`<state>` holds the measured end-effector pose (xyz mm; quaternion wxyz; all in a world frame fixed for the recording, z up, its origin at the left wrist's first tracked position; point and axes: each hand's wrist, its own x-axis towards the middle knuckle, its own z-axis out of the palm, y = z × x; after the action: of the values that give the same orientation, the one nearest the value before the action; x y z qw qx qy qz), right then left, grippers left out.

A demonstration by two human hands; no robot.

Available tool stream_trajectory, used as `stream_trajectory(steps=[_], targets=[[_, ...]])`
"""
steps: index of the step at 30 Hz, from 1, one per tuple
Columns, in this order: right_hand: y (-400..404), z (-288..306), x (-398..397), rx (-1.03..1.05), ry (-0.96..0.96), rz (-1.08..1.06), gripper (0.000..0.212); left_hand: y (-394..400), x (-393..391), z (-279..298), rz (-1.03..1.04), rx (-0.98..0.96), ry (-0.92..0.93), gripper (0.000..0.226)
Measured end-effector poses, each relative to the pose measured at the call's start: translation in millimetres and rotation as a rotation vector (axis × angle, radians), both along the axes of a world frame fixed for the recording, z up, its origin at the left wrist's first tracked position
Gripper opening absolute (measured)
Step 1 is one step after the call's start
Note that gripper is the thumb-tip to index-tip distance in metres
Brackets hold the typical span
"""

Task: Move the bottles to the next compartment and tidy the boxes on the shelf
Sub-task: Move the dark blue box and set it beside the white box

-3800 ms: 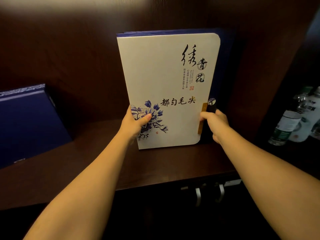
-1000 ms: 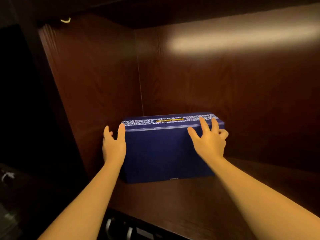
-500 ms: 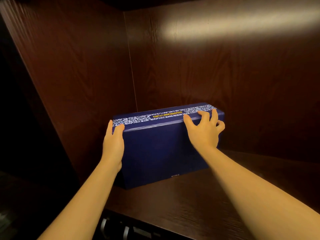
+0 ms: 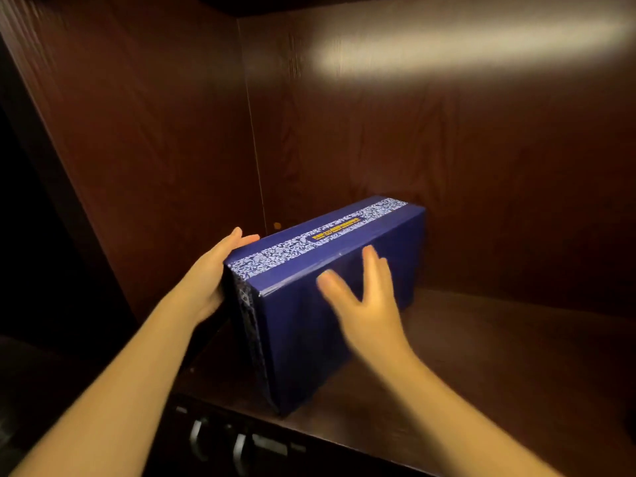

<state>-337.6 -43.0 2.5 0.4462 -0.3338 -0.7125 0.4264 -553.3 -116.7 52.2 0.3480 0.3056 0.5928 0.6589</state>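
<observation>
We are in the box-tidying part of the task: a dark blue box [image 4: 330,304] with a blue-and-white patterned band and a small yellow label along its top stands on the wooden shelf [image 4: 499,366], in the left half of the compartment, skewed so that its near end points toward the shelf's front edge and its far end toward the back wall [image 4: 447,139]. The left hand [image 4: 210,280] lies flat against the box's near left end, fingers extended along the top corner; its grip is an open-palmed press rather than a closed hold. The right hand [image 4: 364,304] is spread open over the long front face, fingers splayed and motion-blurred, so we cannot tell whether the palm is touching the cardboard or just off it; it encloses nothing. We judge that the box is being turned or slid into its final place, and that the next move calls for both palms to steer it square to the walls, probably with the base kept on the shelf. No bottles are visible here, so we cannot assess that part of the task. Around the box the shelf is bare; the left side wall [image 4: 144,149] stands near the left hand and limits room for the wrist. Below the shelf's front edge we see metal handles [image 4: 220,442], well clear of the work.
</observation>
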Motion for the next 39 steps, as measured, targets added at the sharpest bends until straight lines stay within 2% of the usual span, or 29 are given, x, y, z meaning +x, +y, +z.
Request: stream_trajectory(steps=[3,5,9,12,14,16,17,19,21,23,24,26,27,30,31,32,34,35,37,39], targets=[[-69.1,-23.2,-19.0,0.106,-0.143,0.151,0.117,-3.0,-3.6,0.3,-0.042,-0.002,-0.056,0.033],[-85.3,-23.9,-27.0,0.149,-0.222,0.111,0.118,-8.7,3.3,2.9,-0.058,-0.003,-0.054,0.033],[-77.7,-21.8,-4.8,0.179,-0.228,0.086,0.111,-33.4,26.9,-0.5,-0.054,0.042,-0.116,0.036],[-60.1,-25.2,29.0,0.116,-0.139,0.247,0.105,-54.5,65.8,-3.6,-0.007,0.121,-0.168,0.029],[-38.9,-25.6,54.5,-0.051,0.009,0.423,0.103,-63.1,103.3,-6.0,0.038,0.174,-0.227,0.025],[-11.2,-24.4,80.3,-0.180,0.113,0.547,0.099,-60.5,147.0,-8.7,0.051,0.142,-0.251,0.031],[3.6,-23.8,92.9,-0.222,0.136,0.552,0.093,-58.6,167.5,-11.4,0.041,0.123,-0.269,0.033],[31.5,-21.0,113.8,-0.320,0.189,0.477,0.069,-64.1,200.8,-23.1,-0.037,0.143,-0.154,0.037],[57.4,-20.3,131.8,-0.398,0.234,0.387,0.057,-60.5,225.1,-17.3,-0.065,0.025,-0.128,0.046],[82.6,-19.6,142.9,-0.404,0.165,0.261,0.052,-55.5,241.7,-14.9,-0.173,-0.023,-0.194,0.055],[93.3,-17.9,145.3,-0.410,0.120,0.199,0.047,-57.9,242.1,-17.8,-0.229,0.008,-0.191,0.050],[108.0,-14.1,146.7,-0.433,0.057,0.103,0.032,-52.7,229.3,-33.2,-0.224,0.064,-0.104,0.036],[112.8,-13.1,146.2,-0.446,0.039,0.073,0.026,-41.9,218.2,-41.5,-0.111,0.100,0.023,0.035],[120.6,-11.5,139.8,-0.486,-0.018,0.008,0.025,-19.8,156.9,-50.0,0.518,0.208,0.415,0.046],[122.8,-12.2,137.2,-0.500,-0.041,-0.021,0.020,-15.8,129.2,-52.3,0.659,0.200,0.465,0.057],[124.3,-12.9,135.4,-0.513,-0.071,-0.054,0.017,-12.5,97.4,-57.4,0.712,0.162,0.467,0.073],[124.3,-13.5,132.3,-0.540,-0.117,-0.097,0.022,-7.8,36.3,-69.2,0.572,0.097,0.371,0.091],[124.2,-13.7,130.8,-0.551,-0.123,-0.100,0.021,-6.6,15.2,-74.6,0.445,0.104,0.323,0.088],[121.4,-13.9,127.1,-0.567,-0.123,-0.104,0.019,-4.5,-13.9,-88.4,0.239,0.120,0.326,0.065],[116.4,-15.9,125.1,-0.589,-0.078,-0.127,0.017,-2.5,-27.8,-100.6,0.157,0.086,0.354,0.045]])
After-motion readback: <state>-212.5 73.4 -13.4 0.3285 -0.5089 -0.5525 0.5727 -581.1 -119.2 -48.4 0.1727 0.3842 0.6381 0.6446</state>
